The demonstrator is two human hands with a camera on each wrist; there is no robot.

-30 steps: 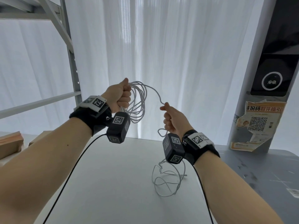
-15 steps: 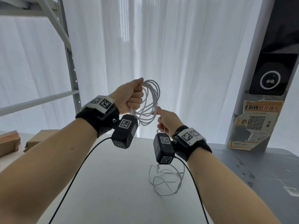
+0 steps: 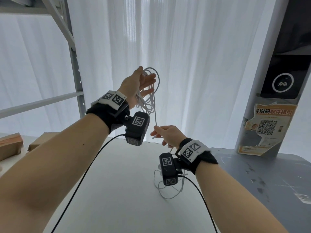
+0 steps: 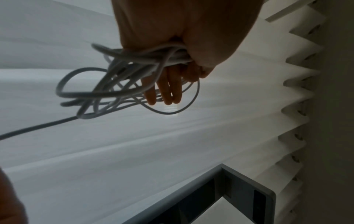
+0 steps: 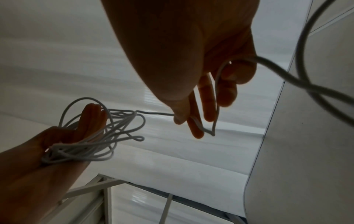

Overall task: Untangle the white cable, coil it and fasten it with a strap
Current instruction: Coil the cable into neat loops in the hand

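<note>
The white cable hangs in several loops from my raised left hand. The loops lie across the palm in the crook of the thumb, and the fingers are stretched out straight, as the left wrist view shows around the coil. Lower and to the right, my right hand pinches a single strand between thumb and forefinger. That strand runs up to the coil. The rest of the cable drops past my right wrist into a loose tangle on the white table. No strap is in view.
A grey metal shelf frame stands at the left with cardboard boxes beside it. A white curtain hangs behind the table. At the right are a grey pillar with a poster and a darker grey tabletop.
My left hand has risen and opened from a fist to straight fingers, with the coil still on it. My right hand has dropped away from the coil, drawing out a strand.
</note>
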